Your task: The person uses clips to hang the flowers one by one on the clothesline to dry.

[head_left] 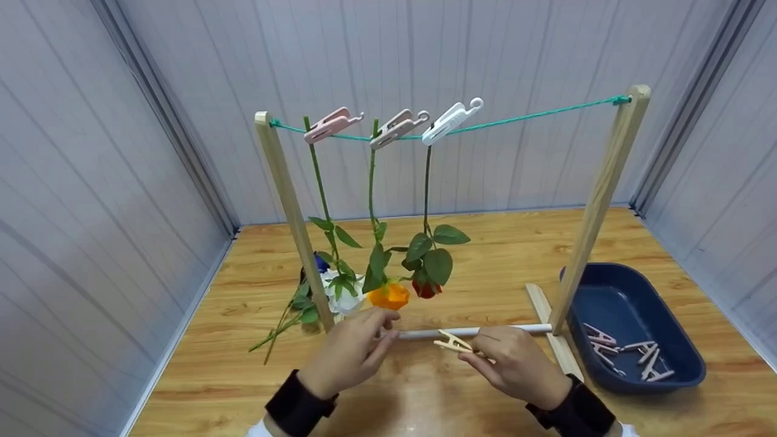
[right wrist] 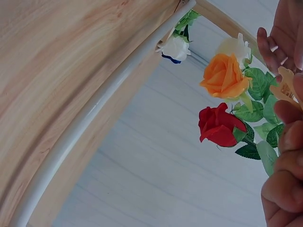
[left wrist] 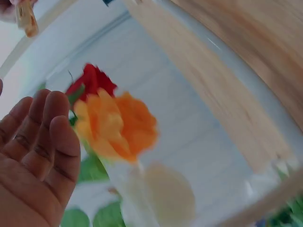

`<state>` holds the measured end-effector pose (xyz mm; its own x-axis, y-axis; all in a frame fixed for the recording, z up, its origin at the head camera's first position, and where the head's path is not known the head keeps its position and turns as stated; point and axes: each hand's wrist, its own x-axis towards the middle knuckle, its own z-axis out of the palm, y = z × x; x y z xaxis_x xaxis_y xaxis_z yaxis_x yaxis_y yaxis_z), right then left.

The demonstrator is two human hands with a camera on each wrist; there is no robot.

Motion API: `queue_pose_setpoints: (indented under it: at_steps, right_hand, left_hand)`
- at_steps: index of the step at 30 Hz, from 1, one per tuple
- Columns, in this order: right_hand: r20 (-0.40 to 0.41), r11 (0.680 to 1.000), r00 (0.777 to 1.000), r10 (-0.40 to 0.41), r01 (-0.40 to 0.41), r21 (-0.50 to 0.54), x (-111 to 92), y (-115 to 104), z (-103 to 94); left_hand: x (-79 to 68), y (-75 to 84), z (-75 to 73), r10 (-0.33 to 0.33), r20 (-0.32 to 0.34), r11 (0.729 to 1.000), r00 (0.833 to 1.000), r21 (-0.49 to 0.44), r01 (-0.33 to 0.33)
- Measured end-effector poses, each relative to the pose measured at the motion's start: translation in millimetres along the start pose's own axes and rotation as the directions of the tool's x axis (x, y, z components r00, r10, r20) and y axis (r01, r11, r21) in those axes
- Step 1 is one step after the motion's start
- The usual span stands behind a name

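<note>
My right hand [head_left: 516, 358] pinches a cream-yellow clothespin [head_left: 454, 343] between thumb and fingers, its arms pointing left above the white crossbar [head_left: 528, 328]. Close by on the left, my left hand [head_left: 352, 349] is bare, its fingers relaxed and loosely bent near the orange rose [head_left: 389, 296]. That rose hangs head down from a green cord [head_left: 540, 115], held by a grey-brown clothespin [head_left: 397, 130]. A pink clothespin [head_left: 331, 125] holds a white rose [head_left: 341, 296] on its left; a white clothespin [head_left: 449, 123] holds a red rose [right wrist: 220, 124] on its right.
Wooden posts [head_left: 598, 206] carry the cord at both ends. To the right stands a dark blue basin [head_left: 637, 282] with several clothespins [head_left: 652, 364] inside. Behind the left post, a blue flower [head_left: 320, 262] and loose stems [head_left: 276, 331] lie on the wooden table [head_left: 218, 388].
</note>
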<state>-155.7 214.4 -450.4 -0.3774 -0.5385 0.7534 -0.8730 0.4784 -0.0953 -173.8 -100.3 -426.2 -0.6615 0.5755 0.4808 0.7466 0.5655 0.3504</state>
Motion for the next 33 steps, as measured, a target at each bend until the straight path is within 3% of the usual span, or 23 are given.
queue_pose_setpoints:
  at_steps: [8, 14, 18, 22, 28, 33]
  right_hand:
    - [0.003, 1.000, 1.000, 0.002, -0.002, -0.010, 0.1, 0.9, -1.9]
    - [-0.009, 1.000, 1.000, -0.008, 0.007, -0.024, 0.2, 1.4, -2.7]
    - [-0.009, 1.000, 1.000, -0.015, 0.014, -0.027, 0.5, 1.9, -3.5]
    - [-0.009, 1.000, 1.000, -0.016, 0.016, -0.025, -0.2, 2.0, -3.2]
    - [-0.015, 0.999, 1.000, -0.015, 0.014, -0.030, -1.1, 2.5, -2.8]
    - [0.004, 1.000, 1.000, 0.001, 0.000, -0.027, -2.3, 2.4, -3.6]
  left_hand:
    - [-29.9, -33.1, -30.7, -0.076, -0.080, 0.994, 0.994, 0.071, 0.082]
    - [-43.4, -54.8, -64.3, -0.196, -0.196, 0.975, 0.961, 0.064, 0.212]
    - [-47.6, -74.0, -75.7, -0.268, -0.278, 0.943, 0.923, 0.119, 0.309]
    - [-51.0, -93.7, -74.4, -0.402, -0.284, 0.878, 0.870, 0.149, 0.454]
    - [-51.9, -122.9, -66.4, -0.606, -0.151, 0.767, 0.781, 0.146, 0.624]
    - [-50.3, -139.4, -55.1, -0.700, -0.004, 0.702, 0.714, 0.180, 0.689]
